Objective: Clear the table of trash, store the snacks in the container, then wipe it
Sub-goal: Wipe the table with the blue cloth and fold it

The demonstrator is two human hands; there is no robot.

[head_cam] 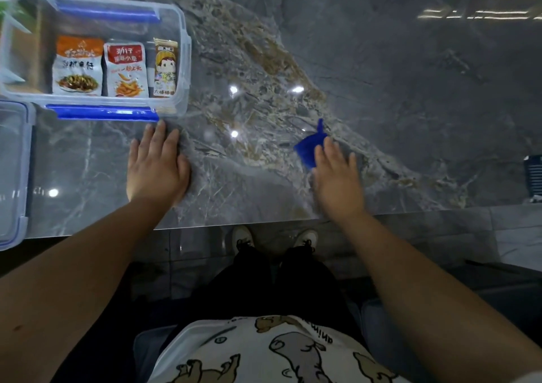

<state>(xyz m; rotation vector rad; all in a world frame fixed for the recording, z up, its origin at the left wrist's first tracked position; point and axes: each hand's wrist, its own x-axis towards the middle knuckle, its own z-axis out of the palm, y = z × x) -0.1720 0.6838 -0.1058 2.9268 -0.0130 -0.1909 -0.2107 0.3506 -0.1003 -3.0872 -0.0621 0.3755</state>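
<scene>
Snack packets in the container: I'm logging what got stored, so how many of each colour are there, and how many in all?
Orange and white packet: 1
Red and white packet: 1
Brown packet: 1
Total: 3, standing side by side in the clear container.

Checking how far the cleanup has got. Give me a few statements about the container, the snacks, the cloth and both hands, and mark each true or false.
1. Three snack packets stand side by side in the clear container. True.
2. The container's lid is snapped on. False: it is open on top, and a separate lid lies at the table's left edge.
3. The right hand lies over a blue cloth. True.
4. The left hand holds a snack packet. False: it rests flat on the table, holding nothing.
5. The cloth lies inside the container. False: it lies on the table, well to the container's right.
</scene>
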